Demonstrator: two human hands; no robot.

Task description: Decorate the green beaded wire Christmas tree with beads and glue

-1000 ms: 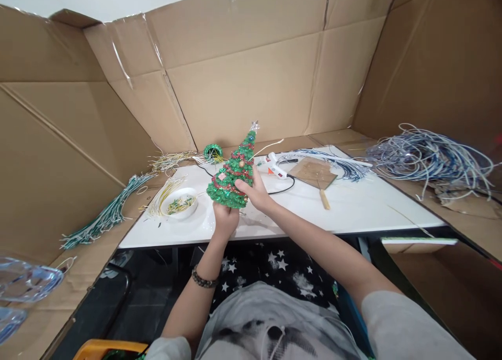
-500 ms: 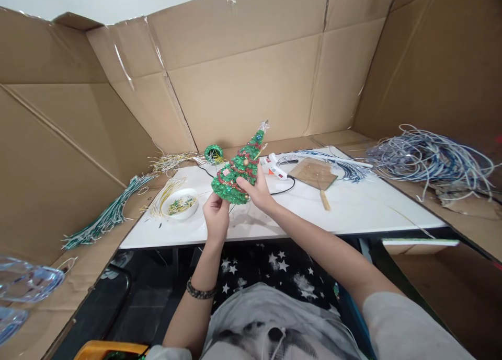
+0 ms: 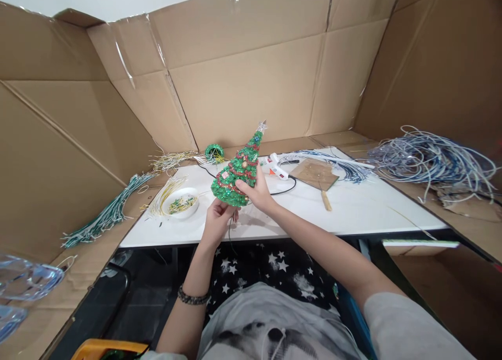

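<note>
A small green tinsel Christmas tree point(image 3: 231, 180), trimmed with red garland and small ornaments and topped by a clear star point(image 3: 262, 126), tilts to the right above the table. My right hand point(image 3: 255, 188) is closed round its right side, thumb across the front. Under the tree's base, my left hand point(image 3: 217, 219) has its fingers curled at the underside; what they grip is hidden. A thin dark wire point(image 3: 229, 232) dangles beside those fingers.
On the white table point(image 3: 290, 219) stand a white bowl of short clippings point(image 3: 184, 203), a white glue gun point(image 3: 279, 169), a board point(image 3: 315, 173) and a wooden-handled tool point(image 3: 326, 200). Wire bundles point(image 3: 427, 159) lie right, green-white strands point(image 3: 105, 213) left, a green tinsel ring point(image 3: 214, 152) behind. Cardboard walls surround everything.
My left hand has shifted slightly down and its fingers have reached further right beneath the base. The dark wire now hangs more plainly in view. My right hand keeps its hold on the tree.
</note>
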